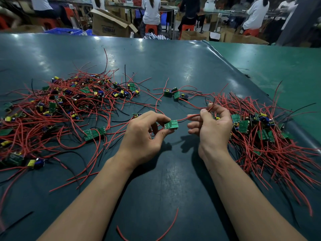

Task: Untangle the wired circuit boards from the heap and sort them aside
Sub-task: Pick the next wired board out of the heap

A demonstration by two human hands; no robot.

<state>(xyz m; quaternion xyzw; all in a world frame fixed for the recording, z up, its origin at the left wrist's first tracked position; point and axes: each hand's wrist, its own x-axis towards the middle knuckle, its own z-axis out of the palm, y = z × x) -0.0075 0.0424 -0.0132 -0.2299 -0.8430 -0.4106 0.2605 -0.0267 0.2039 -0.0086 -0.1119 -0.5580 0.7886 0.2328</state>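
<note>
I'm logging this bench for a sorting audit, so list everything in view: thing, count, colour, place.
held circuit board: one, green, pinched above table centre.
held wires: red and black, running from that board to the right hand.
left heap: one tangle, too many to count; green boards, red and black wires; table left.
right pile: one, same parts; table right.
small cluster: few boards, green; centre, farther back.
loose red wire: one; near edge.
table: one, dark green mat.
cardboard boxes: several, brown; beyond table.
seated people: several; background.
left hand: pinches board.
right hand: pinches wires.
</note>
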